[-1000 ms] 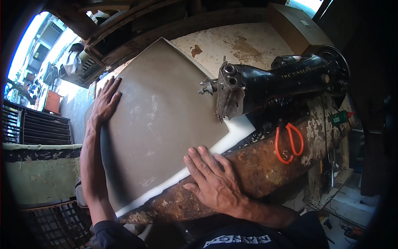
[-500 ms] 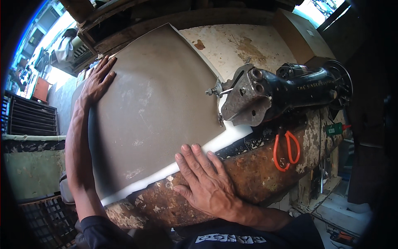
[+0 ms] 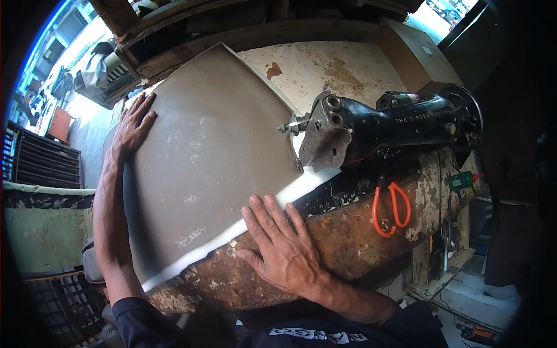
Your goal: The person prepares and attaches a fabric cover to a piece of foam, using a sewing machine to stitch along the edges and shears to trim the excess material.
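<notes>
A large sheet of grey-brown leather-like upholstery material (image 3: 191, 156), with white foam (image 3: 214, 248) showing along its near edge, lies across the worn sewing table (image 3: 342, 246). My left hand (image 3: 135, 124) rests flat on the sheet's far left edge, fingers stretched out. Fingers spread, my right hand (image 3: 282, 246) lies over the near edge, its fingertips on the foam and sheet and its palm above the table. The black sewing machine (image 3: 389, 124) stands to the right, its head over the sheet's right edge; the needle is hard to make out.
Orange-handled scissors (image 3: 391, 210) lie on the table right of my right hand. A small green bottle with a red tip (image 3: 464, 180) is farther right. A cardboard box (image 3: 418, 55) stands behind the machine. Wooden framing (image 3: 249, 35) borders the far side.
The view has shifted slightly, so the machine and scissors appear farther left. Both hands stay flat on the sheet in nearly the same places; any feed of the material is too small to tell.
</notes>
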Demonstrator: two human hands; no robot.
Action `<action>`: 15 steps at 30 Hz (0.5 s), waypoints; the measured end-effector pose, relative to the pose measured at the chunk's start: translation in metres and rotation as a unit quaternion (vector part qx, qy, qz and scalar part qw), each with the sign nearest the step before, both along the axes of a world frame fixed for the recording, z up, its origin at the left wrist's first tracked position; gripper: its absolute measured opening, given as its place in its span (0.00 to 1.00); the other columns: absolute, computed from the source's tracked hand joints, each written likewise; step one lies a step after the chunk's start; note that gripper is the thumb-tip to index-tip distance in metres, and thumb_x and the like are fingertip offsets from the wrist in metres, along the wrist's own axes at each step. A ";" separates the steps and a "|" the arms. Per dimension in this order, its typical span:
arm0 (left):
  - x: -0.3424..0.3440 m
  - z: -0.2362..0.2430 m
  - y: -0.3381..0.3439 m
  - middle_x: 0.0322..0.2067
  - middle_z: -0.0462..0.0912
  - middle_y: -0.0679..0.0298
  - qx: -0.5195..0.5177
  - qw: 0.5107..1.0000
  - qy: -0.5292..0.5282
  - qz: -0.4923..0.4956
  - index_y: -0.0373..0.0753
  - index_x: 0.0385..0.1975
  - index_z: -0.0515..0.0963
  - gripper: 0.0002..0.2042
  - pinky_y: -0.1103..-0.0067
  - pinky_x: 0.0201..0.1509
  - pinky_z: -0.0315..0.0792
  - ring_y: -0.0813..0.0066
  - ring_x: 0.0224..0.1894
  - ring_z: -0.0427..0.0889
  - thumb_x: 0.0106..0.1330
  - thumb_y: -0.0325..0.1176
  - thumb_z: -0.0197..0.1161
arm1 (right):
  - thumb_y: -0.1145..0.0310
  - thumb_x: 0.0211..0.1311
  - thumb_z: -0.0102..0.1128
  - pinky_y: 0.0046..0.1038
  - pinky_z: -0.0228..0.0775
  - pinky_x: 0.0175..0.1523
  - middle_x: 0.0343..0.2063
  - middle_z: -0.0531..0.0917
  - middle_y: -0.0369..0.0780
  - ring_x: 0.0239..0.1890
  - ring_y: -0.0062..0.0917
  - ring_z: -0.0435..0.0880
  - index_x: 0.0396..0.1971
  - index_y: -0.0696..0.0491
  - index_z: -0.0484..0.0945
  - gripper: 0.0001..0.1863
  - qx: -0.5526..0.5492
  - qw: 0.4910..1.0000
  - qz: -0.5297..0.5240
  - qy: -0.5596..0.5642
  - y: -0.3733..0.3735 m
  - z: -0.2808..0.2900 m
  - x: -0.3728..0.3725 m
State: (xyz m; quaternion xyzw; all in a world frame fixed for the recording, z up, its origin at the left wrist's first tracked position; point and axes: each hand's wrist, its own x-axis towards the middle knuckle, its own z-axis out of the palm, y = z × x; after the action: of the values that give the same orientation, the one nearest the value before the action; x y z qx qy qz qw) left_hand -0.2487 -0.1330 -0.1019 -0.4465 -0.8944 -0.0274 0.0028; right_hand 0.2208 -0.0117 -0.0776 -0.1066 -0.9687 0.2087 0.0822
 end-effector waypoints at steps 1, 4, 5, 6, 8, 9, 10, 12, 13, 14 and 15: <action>0.001 0.000 -0.002 0.80 0.53 0.54 -0.003 1.000 0.008 0.004 0.56 0.79 0.60 0.32 0.59 0.85 0.33 0.56 0.83 0.46 0.78 0.61 0.42 | 0.41 0.74 0.53 0.50 0.49 0.79 0.77 0.63 0.45 0.80 0.41 0.57 0.75 0.54 0.66 0.39 -0.005 1.000 0.000 0.003 0.000 -0.001 0.000; 0.020 0.013 -0.018 0.79 0.56 0.52 0.012 1.000 -0.006 0.019 0.51 0.78 0.62 0.31 0.62 0.85 0.37 0.55 0.82 0.48 0.79 0.57 0.44 | 0.45 0.74 0.55 0.50 0.48 0.80 0.76 0.64 0.45 0.80 0.41 0.57 0.74 0.54 0.67 0.37 -0.002 1.000 -0.002 0.017 0.001 -0.002 0.003; 0.027 0.019 -0.032 0.79 0.56 0.52 0.018 0.999 -0.012 0.028 0.48 0.78 0.62 0.31 0.63 0.84 0.39 0.55 0.82 0.49 0.80 0.55 0.45 | 0.45 0.74 0.55 0.50 0.48 0.80 0.76 0.64 0.45 0.80 0.41 0.57 0.74 0.54 0.67 0.37 -0.007 1.000 0.006 0.023 -0.001 -0.002 0.004; 0.035 0.022 -0.037 0.78 0.57 0.51 0.017 0.999 -0.017 0.030 0.46 0.77 0.63 0.31 0.65 0.84 0.42 0.56 0.82 0.50 0.80 0.54 0.45 | 0.47 0.74 0.57 0.51 0.48 0.80 0.76 0.65 0.45 0.80 0.41 0.57 0.73 0.54 0.69 0.35 -0.007 1.000 0.010 0.023 0.001 -0.002 0.006; 0.048 0.019 -0.041 0.79 0.57 0.53 0.009 0.998 -0.021 0.056 0.48 0.77 0.62 0.30 0.60 0.83 0.42 0.57 0.82 0.50 0.80 0.54 0.45 | 0.56 0.76 0.57 0.49 0.54 0.78 0.69 0.74 0.48 0.76 0.42 0.66 0.66 0.56 0.77 0.26 -0.032 0.997 0.001 0.071 0.009 0.005 0.011; 0.059 0.021 -0.046 0.79 0.57 0.53 0.003 0.997 -0.028 0.075 0.49 0.78 0.62 0.30 0.59 0.83 0.42 0.57 0.82 0.50 0.80 0.53 0.44 | 0.56 0.76 0.57 0.49 0.54 0.78 0.69 0.74 0.48 0.76 0.42 0.66 0.66 0.56 0.77 0.26 -0.032 0.996 0.000 0.078 0.018 0.006 0.015; 0.067 0.022 -0.056 0.79 0.56 0.54 0.002 0.996 -0.022 0.084 0.50 0.78 0.62 0.30 0.56 0.83 0.41 0.56 0.82 0.50 0.80 0.53 0.44 | 0.56 0.76 0.56 0.45 0.63 0.73 0.63 0.80 0.49 0.70 0.40 0.74 0.61 0.57 0.80 0.24 -0.109 0.987 -0.012 0.114 0.031 0.004 0.018; 0.090 0.027 -0.087 0.79 0.55 0.55 -0.018 0.990 -0.019 0.136 0.51 0.78 0.61 0.30 0.55 0.83 0.41 0.54 0.82 0.49 0.80 0.54 0.44 | 0.57 0.77 0.55 0.35 0.77 0.58 0.50 0.88 0.47 0.54 0.34 0.86 0.53 0.57 0.85 0.20 -0.300 0.933 -0.128 0.152 0.056 0.011 0.015; 0.103 0.024 -0.103 0.79 0.55 0.55 -0.022 0.988 -0.017 0.154 0.51 0.78 0.61 0.30 0.55 0.83 0.42 0.52 0.82 0.49 0.80 0.54 0.44 | 0.58 0.78 0.54 0.30 0.82 0.48 0.43 0.91 0.45 0.44 0.30 0.91 0.49 0.57 0.87 0.19 -0.405 0.872 -0.235 0.143 0.073 0.019 0.010; 0.120 0.026 -0.107 0.80 0.55 0.55 -0.018 0.986 -0.020 0.167 0.51 0.78 0.61 0.30 0.54 0.83 0.42 0.52 0.82 0.49 0.80 0.54 0.44 | 0.59 0.77 0.52 0.24 0.78 0.38 0.39 0.91 0.41 0.36 0.23 0.88 0.47 0.56 0.87 0.19 -0.444 0.842 -0.270 0.145 0.107 0.021 0.009; 0.136 0.027 -0.119 0.80 0.54 0.55 -0.020 0.982 -0.019 0.186 0.51 0.78 0.61 0.29 0.53 0.82 0.43 0.51 0.82 0.49 0.80 0.53 0.44 | 0.60 0.76 0.50 0.24 0.76 0.35 0.34 0.89 0.40 0.31 0.23 0.85 0.45 0.56 0.86 0.18 -0.460 0.835 -0.277 0.117 0.132 0.034 -0.005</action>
State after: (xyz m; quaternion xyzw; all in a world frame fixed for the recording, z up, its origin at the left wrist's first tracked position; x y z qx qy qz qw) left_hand -0.1124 -0.2516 -0.0744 -0.2721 -0.9620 -0.0172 -0.0176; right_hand 0.2159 0.1204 -0.0432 -0.3707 -0.6738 0.6101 0.1906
